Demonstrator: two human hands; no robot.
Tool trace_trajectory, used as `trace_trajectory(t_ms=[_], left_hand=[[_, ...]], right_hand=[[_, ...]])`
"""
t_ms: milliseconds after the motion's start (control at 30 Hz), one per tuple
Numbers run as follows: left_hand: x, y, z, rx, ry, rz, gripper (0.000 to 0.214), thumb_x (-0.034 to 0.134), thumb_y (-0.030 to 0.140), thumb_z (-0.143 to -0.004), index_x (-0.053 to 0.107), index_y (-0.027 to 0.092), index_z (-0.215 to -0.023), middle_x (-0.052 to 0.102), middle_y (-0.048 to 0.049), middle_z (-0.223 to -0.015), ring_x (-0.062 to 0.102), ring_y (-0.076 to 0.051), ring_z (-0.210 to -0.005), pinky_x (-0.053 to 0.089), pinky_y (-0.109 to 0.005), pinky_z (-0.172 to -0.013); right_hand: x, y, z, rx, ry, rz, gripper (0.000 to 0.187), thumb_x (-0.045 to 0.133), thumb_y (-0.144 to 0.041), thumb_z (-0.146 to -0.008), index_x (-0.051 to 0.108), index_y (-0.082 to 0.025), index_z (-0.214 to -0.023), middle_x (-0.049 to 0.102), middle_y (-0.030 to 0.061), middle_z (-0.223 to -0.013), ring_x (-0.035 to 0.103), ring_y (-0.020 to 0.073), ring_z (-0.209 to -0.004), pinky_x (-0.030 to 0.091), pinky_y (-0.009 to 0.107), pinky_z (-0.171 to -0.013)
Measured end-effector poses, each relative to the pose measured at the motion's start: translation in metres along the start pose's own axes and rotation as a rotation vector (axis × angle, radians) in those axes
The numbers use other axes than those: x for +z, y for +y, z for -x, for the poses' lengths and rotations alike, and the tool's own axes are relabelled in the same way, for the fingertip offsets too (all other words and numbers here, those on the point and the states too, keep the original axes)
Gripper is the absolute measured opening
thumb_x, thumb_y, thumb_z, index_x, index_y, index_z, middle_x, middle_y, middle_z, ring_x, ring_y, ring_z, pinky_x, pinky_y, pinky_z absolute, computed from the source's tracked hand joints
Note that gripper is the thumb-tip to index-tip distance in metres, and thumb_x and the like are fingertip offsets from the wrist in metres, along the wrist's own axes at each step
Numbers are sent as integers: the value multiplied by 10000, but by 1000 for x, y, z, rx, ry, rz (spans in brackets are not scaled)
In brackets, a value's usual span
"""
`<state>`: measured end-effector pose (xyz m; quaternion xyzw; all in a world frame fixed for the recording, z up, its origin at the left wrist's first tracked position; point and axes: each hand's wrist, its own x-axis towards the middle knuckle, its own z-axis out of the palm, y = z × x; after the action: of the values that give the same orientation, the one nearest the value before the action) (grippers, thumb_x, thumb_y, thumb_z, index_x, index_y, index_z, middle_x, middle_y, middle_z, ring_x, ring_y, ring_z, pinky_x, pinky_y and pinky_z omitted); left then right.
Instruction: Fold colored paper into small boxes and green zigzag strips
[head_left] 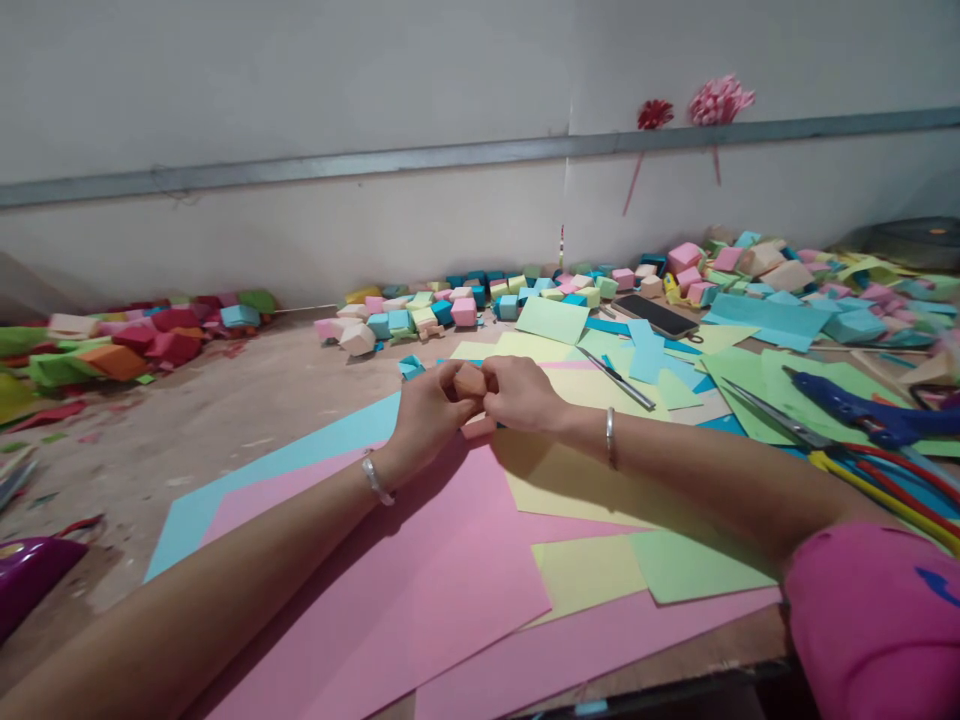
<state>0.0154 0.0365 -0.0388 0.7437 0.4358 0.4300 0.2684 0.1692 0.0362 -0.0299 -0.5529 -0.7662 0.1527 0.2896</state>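
Both my hands meet at the middle of the table over large sheets of coloured paper. My left hand [429,408] and my right hand [519,392] are closed, fingers pinching a small folded piece of peach paper [471,381] between them. A second peach bit [478,427] shows just under the hands. Each wrist wears a silver bracelet. The hands rest above a big pink sheet [420,560], with a yellow sheet [570,480] to the right and a light blue sheet [285,465] to the left.
Several folded paper cubes [465,300] line the wall. Red, pink and green paper lies heaped at the left [135,340]. A phone [656,315], a metal tool [619,380], scissors [772,418], a blue glue gun [862,410] and coloured sticks [892,485] lie at the right.
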Motion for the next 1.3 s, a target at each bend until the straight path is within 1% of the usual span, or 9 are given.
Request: trace_trajectory(t_ms=[133,267,400,533,700,800,967,1133,1300], left_hand=[[1,2,-1,-109,-81,162,108,683,174,-645,588,172,-697,607,22,-670,575,-114,-629,479,-223,-565],[-1,0,-2,-205,-6,132,276,725,175,-591,642,171,-854,691,-9,-718,648,-164,-659,515,-251,-560],[-1,0,0,-155,46,31,374,703,149,-588,647,183,-956,714,-6,-694,661,-182,-619,484,-242,-503],[2,6,0,-200,-6,266,363,672,156,-598,644,171,-959,725,-34,-833,679,-190,-786,531,-261,-648],[2,13,-3,-382,32,446,226,597,196,-613,642,148,-829,673,-28,-747,635,-149,-659,503,-249,-596],[2,13,-1,-370,13,437,170,619,213,-628,646,151,-784,666,-27,-746,621,-147,-663,499,-250,-595],[4,8,4,-213,-15,233,194,695,186,-601,653,145,-786,687,-37,-777,638,-170,-733,511,-257,-632],[2,9,5,-168,41,114,262,663,184,-644,667,144,-903,725,-44,-767,684,-191,-706,521,-259,-602],[3,11,5,-136,-26,129,265,609,179,-688,668,148,-945,742,-60,-836,706,-209,-784,543,-289,-674]], right_hand=[[0,2,0,30,10,38,67,616,-187,-696,573,-211,-742,664,40,-756,560,186,-670,281,272,-516],[0,2,2,0,11,-1,111,664,-221,-697,554,-210,-706,652,31,-733,547,169,-644,274,269,-516],[-5,-2,2,-7,-8,-2,115,669,-180,-662,575,-214,-719,663,30,-770,565,182,-684,280,270,-528],[-10,-2,0,32,-29,63,98,657,-184,-663,598,-200,-739,668,50,-785,580,194,-714,282,268,-533],[-11,0,-2,22,-23,64,88,615,-215,-687,596,-202,-771,672,23,-818,559,162,-704,294,246,-541],[-10,1,-1,15,-27,73,103,613,-237,-692,591,-200,-786,666,17,-816,549,154,-705,300,239,-550],[-7,0,1,31,-27,58,140,632,-195,-643,571,-197,-770,654,5,-799,533,140,-681,282,233,-525],[-5,0,3,9,-50,-48,101,633,-178,-657,588,-196,-746,668,-2,-802,576,143,-728,326,217,-561],[-6,3,2,2,-39,-58,111,587,-122,-635,616,-199,-709,673,-7,-754,582,142,-710,352,220,-583]])
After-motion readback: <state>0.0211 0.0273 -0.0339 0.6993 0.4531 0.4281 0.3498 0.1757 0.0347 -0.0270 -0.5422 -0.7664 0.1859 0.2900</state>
